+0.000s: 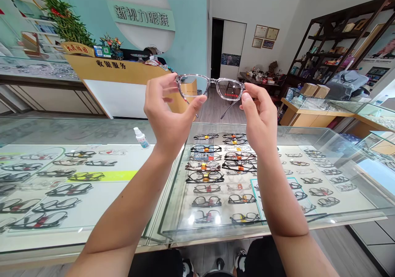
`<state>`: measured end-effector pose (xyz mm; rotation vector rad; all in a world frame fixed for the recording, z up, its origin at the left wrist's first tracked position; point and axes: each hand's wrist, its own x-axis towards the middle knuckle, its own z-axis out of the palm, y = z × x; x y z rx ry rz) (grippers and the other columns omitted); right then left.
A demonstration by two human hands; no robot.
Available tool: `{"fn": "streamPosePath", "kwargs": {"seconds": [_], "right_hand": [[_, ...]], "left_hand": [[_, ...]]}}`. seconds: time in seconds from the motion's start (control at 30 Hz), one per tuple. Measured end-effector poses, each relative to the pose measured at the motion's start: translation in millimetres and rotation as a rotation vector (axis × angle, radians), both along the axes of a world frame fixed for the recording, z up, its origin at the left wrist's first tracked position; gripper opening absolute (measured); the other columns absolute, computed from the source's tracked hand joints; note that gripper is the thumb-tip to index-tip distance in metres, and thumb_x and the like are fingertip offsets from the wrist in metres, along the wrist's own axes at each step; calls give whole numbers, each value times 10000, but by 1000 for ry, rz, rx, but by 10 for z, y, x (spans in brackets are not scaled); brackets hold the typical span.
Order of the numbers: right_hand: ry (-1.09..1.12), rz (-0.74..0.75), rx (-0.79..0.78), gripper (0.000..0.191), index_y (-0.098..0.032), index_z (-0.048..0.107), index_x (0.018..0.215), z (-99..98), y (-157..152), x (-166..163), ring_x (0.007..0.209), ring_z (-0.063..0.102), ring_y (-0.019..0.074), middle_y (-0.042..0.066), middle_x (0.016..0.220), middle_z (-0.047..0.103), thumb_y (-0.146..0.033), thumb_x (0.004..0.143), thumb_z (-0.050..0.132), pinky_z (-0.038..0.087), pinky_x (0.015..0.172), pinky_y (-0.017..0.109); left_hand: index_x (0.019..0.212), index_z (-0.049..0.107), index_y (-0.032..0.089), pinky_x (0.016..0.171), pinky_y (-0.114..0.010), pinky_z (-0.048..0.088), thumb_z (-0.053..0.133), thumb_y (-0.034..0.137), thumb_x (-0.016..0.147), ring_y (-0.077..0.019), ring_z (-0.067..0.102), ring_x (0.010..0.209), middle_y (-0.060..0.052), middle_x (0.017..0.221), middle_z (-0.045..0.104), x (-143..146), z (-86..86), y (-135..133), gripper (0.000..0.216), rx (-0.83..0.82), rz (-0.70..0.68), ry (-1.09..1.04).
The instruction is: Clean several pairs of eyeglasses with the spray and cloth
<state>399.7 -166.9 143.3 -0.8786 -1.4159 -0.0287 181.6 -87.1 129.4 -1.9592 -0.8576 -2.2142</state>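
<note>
Both arms extended forward over the glass worktop [173,223], hands raised above it at about equal height. Left forearm [132,199] rises from lower left, slanting inward; right forearm [280,195] comes up from lower right, bent at the elbow, steeper towards the wrist.

Eyeglasses [212,81] held up between the two hands, well clear of the worktop, front roughly level. Temples unfolded, slanting down and inward below the rims; red print on the right-hand lens.

Left hand [168,108]: fingers grasping the left end of the frame near the hinge — thumb stretched inward below the left lens, the others bent behind. Whether the thumb tip touches the rim: cannot tell.

Right hand [261,114]: fingers pinching the opposite end, thumb and index meeting near the hinge, remaining ones curled towards the palm. Wrist nearly straight.

Beneath the glass: rows of spectacles [205,177], on both sides of the forearms. Small white bottle [142,139] — just left of the left wrist in view, cap uppermost.
</note>
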Motion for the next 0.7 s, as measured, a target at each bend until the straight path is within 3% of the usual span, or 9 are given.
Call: {"fn": "streamPosePath", "kwargs": {"seconds": [0.4,0.57,0.7], "right_hand": [[2,34,7,453,-345,748,1421,-20,20,20,1216,736,278,88,1388,763,-655,1130,591,678,961,489],[17,52,-11,502,-365,752,1435,-17,28,25,1252,730,304,93,1423,754,-716,1110,597,679,990,537],[35,53,-26,517,-366,752,1441,-20,38,31,1243,727,306,98,1441,750,-725,1101,601,675,1008,553]], "left_hand": [[1491,600,423,994,-600,638,718,974,857,-346,731,1369,-67,1438,744,-32,-16,229,849,34,-59,12],[1523,605,348,975,-643,595,640,1046,833,-425,680,1450,-84,1478,727,-66,-73,380,982,108,-93,8],[1521,617,357,1021,-684,556,631,1065,806,-467,582,1567,-84,1512,723,-71,-95,398,1007,106,-111,-1]]}}
